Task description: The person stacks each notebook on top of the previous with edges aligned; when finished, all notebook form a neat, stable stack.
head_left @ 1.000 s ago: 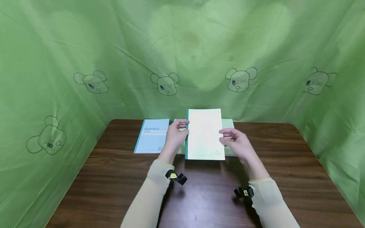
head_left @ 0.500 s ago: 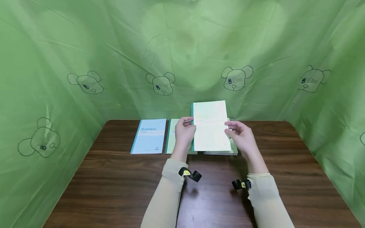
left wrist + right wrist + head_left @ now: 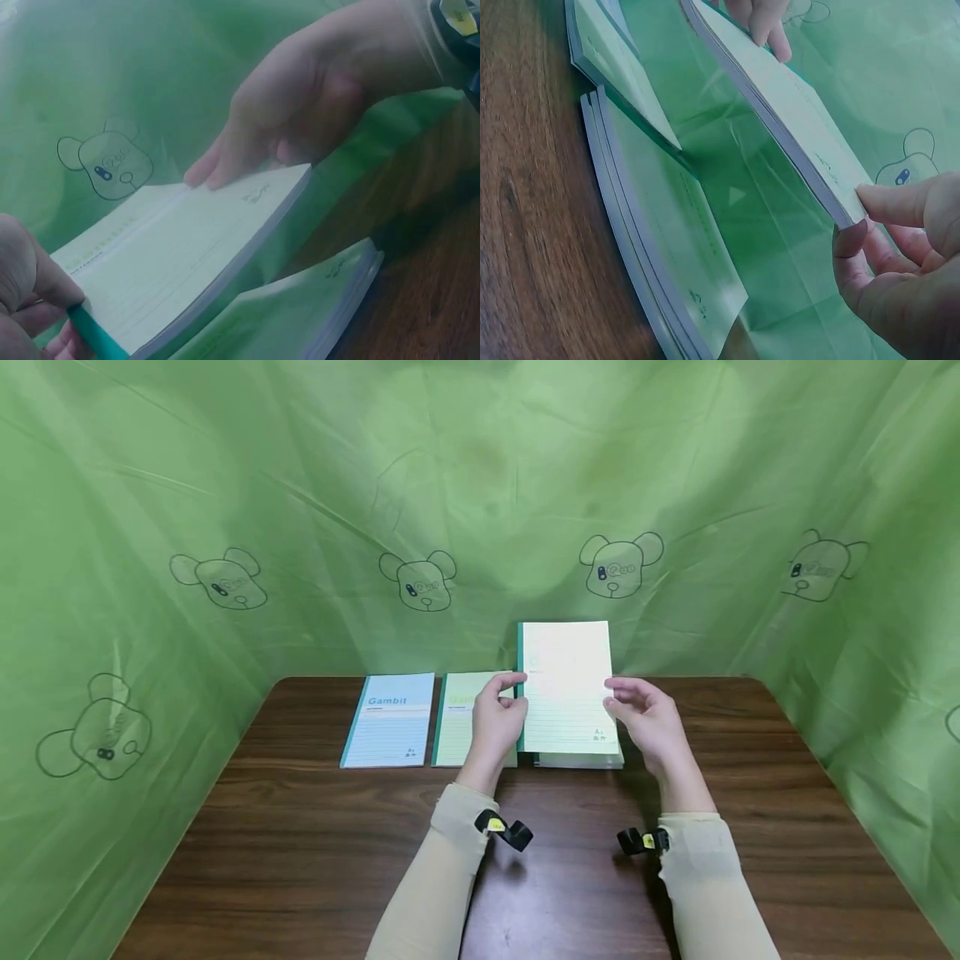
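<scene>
A pale green notebook (image 3: 566, 693) with a teal spine is held up between both hands. My left hand (image 3: 497, 724) pinches its spine side, thumb on the cover. On the opposite edge, my right hand (image 3: 651, 720) grips it between thumb and fingers, as the right wrist view shows closely. Below it lies a stack of green notebooks (image 3: 667, 217), apart from the raised one in that view. Another light green notebook (image 3: 455, 727) lies to the left, partly covered by my left hand. Farther left is a blue notebook (image 3: 388, 722) marked Gambit.
The notebooks lie near the far edge of a dark wooden table (image 3: 300, 843). Behind it hangs a green cloth (image 3: 480, 485) with drawn bear faces, which also runs along both sides. A black strap device (image 3: 504, 829) sits on each wrist.
Both hands have carried the pale green notebook right and farther up, from over the middle notebook to above the right stack. The light green notebook at left is now more visible.
</scene>
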Demonstrator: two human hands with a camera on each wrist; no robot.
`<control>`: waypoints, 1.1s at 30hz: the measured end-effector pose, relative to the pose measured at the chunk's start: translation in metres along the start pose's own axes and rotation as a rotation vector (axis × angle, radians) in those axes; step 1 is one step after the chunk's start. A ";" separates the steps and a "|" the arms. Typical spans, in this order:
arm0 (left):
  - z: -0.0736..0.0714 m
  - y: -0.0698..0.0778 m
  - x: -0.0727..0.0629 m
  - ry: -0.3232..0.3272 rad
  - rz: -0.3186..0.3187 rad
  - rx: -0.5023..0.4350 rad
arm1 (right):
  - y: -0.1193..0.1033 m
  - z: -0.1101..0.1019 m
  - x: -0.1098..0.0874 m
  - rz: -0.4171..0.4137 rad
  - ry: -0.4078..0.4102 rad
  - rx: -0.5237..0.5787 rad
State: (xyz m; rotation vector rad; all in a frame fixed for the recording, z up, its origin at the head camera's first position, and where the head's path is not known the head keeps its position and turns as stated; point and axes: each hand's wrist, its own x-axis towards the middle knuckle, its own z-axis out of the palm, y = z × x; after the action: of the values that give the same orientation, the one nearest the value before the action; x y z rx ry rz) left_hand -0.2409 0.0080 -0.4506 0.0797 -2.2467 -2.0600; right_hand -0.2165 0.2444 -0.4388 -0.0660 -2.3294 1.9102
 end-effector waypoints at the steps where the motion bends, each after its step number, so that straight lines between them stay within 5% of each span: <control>1: -0.001 -0.001 0.001 -0.008 0.010 -0.002 | 0.001 0.000 0.000 -0.002 -0.001 0.005; 7: -0.002 -0.006 0.004 -0.063 0.030 0.001 | 0.004 -0.003 0.002 0.011 0.016 0.007; 16: 0.002 -0.021 0.004 -0.275 0.058 0.034 | 0.020 -0.012 0.006 0.134 0.085 0.029; 27: 0.013 -0.040 0.004 -0.158 0.005 0.159 | 0.043 -0.012 0.012 0.161 0.027 -0.057; 33: 0.010 -0.045 0.004 -0.152 -0.015 0.190 | 0.053 -0.012 0.013 0.168 -0.060 -0.078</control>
State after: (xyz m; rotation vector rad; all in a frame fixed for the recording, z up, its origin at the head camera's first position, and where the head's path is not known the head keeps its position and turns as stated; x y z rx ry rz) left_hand -0.2468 0.0137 -0.4962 -0.0483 -2.5343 -1.9141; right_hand -0.2300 0.2676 -0.4879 -0.2214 -2.5115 1.9182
